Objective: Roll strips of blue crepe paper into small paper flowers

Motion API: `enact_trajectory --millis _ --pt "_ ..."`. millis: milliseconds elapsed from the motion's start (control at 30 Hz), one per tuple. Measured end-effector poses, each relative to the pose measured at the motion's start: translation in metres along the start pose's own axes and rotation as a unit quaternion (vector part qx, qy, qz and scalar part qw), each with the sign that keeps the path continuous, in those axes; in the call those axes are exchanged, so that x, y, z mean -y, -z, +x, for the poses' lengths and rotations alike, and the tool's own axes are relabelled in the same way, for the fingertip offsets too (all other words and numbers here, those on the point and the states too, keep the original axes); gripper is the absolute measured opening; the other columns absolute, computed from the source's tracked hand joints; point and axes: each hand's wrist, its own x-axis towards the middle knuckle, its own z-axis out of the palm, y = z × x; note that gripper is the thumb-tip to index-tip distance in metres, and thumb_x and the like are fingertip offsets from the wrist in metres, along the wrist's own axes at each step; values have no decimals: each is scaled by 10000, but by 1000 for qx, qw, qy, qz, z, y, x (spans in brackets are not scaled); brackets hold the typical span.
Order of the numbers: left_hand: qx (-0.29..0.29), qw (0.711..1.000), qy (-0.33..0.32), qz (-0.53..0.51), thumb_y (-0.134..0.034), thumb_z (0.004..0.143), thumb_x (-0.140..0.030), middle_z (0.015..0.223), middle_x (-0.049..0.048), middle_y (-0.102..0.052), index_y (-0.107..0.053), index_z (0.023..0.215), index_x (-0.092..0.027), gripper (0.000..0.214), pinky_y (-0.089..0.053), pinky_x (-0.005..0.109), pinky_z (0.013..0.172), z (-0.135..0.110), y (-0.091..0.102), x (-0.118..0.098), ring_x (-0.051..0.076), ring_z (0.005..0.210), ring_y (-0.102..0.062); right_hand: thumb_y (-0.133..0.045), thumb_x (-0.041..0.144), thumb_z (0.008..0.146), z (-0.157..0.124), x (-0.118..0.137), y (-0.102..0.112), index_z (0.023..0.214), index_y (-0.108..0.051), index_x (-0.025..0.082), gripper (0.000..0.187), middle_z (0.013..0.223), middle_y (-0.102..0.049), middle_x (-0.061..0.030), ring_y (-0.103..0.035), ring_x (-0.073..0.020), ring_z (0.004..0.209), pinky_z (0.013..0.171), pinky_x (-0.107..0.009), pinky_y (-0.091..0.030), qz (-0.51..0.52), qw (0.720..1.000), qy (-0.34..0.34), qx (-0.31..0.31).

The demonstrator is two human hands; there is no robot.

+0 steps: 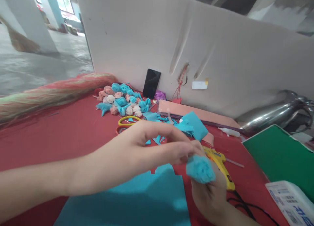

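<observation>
Rosette: blue felt rosette (pixel 200 169), held in the air over the red table (pixel 73 131), near the blue felt sheet (pixel 137 203).
Right hand (pixel 208 195): closed on its base from below, which leaves the top free.
Left hand (pixel 147 147): fingertips pinched on its upper edge, probably steadying the roll.
Glue gun (pixel 220 164): lies just behind, within reach.
Finished rosettes (pixel 122 100): piled by the far wall, out of the way.

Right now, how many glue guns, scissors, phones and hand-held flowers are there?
Glue gun: 1
Scissors: 1
Phone: 1
Flower, held between left hand and right hand: 1
Total: 4
</observation>
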Motion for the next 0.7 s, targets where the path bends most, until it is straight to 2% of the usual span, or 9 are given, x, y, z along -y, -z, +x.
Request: enact_trajectory --millis 67,133,300,400,500,600,700 --pt "14 999 29 26 -608 883 -368 639 -31 -604 -743 835 -224 203 -333 97 401 1 3 -4 77 542 -498 -369 324 1003 3 2 1 840 -619 254 307 680 -601 -7 -536 -176 632 636 -319 -446 -6 999 38 17" --pt "20 998 43 35 -621 856 -380 606 -30 -586 -742 808 -225 202 -343 103 399 1 5 -6 89 536 -502 -337 302 1015 4 2 1 908 -615 256 302 696 -588 -7 -518 -179 650 642 -320 -425 -13 998 54 32" --pt "10 995 47 90 -691 782 -371 812 -35 -678 -733 884 -271 150 -445 121 533 0 9 2 133 723 -623 -314 320 1026 6 -1 1 1007 -621 272 312 783 -619 -16 -527 -185 729 685 -325 -418 -22 997 60 46" --pt "19 992 45 115 -692 792 -392 885 -11 -686 -731 929 -269 188 -432 146 507 1 11 6 156 758 -631 -292 318 1030 8 -1 1 912 -595 247 333 740 -580 -7 -511 -172 680 659 -323 -408 -31 995 78 51" --pt "40 992 82 91 -696 788 -400 768 -7 -671 -730 877 -232 193 -432 141 493 4 11 4 131 676 -604 -313 269 1024 10 -1 0 790 -535 230 325 720 -549 -6 -510 -169 687 650 -316 -408 -42 993 96 48" --pt "44 992 109 44 -700 781 -381 707 -25 -656 -716 856 -220 178 -379 106 400 6 10 1 85 547 -543 -343 216 1009 10 -3 1 785 -518 229 285 726 -561 -10 -510 -171 693 633 -312 -408 -55 992 108 40" --pt "47 993 108 23 -708 776 -374 712 -32 -668 -709 853 -222 170 -368 94 372 7 10 0 75 519 -536 -352 187 999 10 -4 2 783 -513 225 272 744 -591 -19 -515 -171 698 638 -313 -416 -74 990 118 36"
